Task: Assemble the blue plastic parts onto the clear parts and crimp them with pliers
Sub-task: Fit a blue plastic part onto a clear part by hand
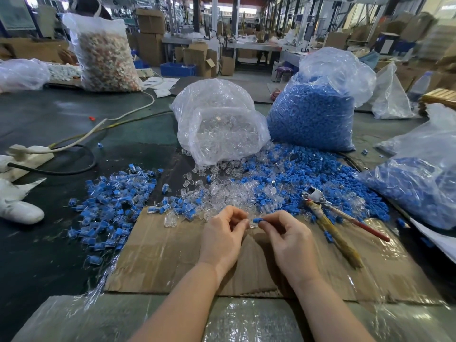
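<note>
My left hand [223, 234] and my right hand [286, 239] meet over the cardboard sheet [158, 257]. The right hand pinches a small blue part [258, 220] at its fingertips. The left hand's fingers curl round a clear part [252, 224] that touches the blue one. Pliers [328, 213] with wrapped handles lie to the right on the cardboard, untouched. Loose clear parts [222, 191] and loose blue parts [296, 174] are heaped just beyond the hands. A pile of joined blue-and-clear pieces [113, 206] spreads to the left.
A bag of clear parts [219, 124] and a bag of blue parts [313, 112] stand behind the heaps. Another bag of blue parts [419, 183] lies at the right. A power strip with cables [27, 156] and a white glove [17, 208] sit at the left.
</note>
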